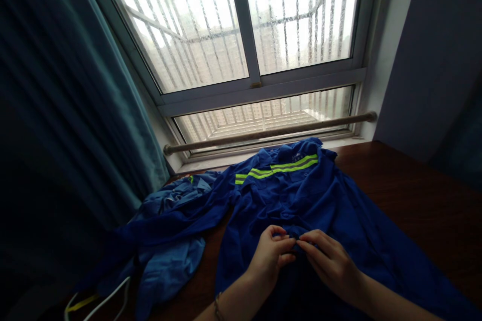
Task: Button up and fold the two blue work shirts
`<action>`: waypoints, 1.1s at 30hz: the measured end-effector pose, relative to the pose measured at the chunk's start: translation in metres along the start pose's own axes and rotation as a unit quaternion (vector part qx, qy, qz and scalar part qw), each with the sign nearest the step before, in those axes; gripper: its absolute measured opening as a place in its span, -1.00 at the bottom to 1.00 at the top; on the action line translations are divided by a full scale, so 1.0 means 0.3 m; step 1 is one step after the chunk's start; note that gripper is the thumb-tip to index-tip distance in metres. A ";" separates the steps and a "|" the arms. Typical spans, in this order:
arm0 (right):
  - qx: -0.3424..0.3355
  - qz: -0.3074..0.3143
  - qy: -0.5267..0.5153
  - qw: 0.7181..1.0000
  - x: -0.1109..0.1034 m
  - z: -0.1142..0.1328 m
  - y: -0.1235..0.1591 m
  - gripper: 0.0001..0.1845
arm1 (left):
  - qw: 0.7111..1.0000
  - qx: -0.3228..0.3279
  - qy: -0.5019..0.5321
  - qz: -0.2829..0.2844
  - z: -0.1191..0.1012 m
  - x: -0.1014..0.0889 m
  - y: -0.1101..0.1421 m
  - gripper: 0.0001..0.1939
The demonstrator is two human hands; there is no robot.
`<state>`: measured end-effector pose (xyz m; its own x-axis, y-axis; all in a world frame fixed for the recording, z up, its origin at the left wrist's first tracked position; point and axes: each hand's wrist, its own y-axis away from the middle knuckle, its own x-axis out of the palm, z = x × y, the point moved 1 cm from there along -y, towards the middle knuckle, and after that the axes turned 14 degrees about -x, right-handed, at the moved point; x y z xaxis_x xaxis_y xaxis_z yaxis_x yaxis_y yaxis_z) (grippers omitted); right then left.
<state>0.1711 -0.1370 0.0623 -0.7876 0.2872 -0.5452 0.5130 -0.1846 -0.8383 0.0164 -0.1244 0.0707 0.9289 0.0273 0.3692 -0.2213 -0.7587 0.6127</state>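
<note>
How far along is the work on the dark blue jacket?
Looks done: jacket spread out, stripes facing up. In hand: left hand and right hand pinch its front. Remaining, probably: the front below the hands, too dark to judge; the light blue garment lies crumpled alongside.

We see the jacket (pixel 282 200) on the tabletop (pixel 422 190), its shoulder end (pixel 289 153) toward twelve o'clock. One sleeve (pixel 196 218) reaches toward eight, over part of a second garment (pixel 169 266); the other sleeve (pixel 406 251) runs toward four. Farther off at twelve, a rail (pixel 271 134) crosses before the window (pixel 301 25). From the jacket, we have the curtain (pixel 94 85) at ten, the wall (pixel 433 60) at two and a hanger-like loop (pixel 107 302) at eight.
</note>
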 end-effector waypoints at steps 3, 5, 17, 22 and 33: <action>-0.007 0.001 0.009 1.000 -0.004 0.004 -0.008 -0.70 | 1.000 -0.004 -0.007 0.004 -0.001 -0.005 -0.008 -0.63; -0.010 0.002 0.012 1.000 -0.006 0.007 -0.013 -0.71 | 1.000 -0.008 -0.011 0.001 0.001 -0.009 -0.014 -0.63; -0.023 0.054 0.040 0.997 0.013 0.006 0.011 -0.60 | 0.999 -0.003 -0.027 -0.029 -0.014 0.004 0.005 -0.66; -0.005 0.055 0.047 0.997 0.015 0.005 0.005 -0.54 | 0.999 0.012 -0.030 -0.014 -0.010 0.000 -0.002 -0.67; 0.073 0.037 -0.002 0.997 0.024 -0.011 0.028 -0.60 | 0.991 0.039 -0.126 -0.002 -0.018 0.016 0.022 -0.69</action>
<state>0.1710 -0.1334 0.0512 -0.7505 0.2639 -0.6059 0.5154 -0.3401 -0.7866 0.0179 -0.1258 0.0802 0.9767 -0.1246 0.1745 -0.2021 -0.8068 0.5551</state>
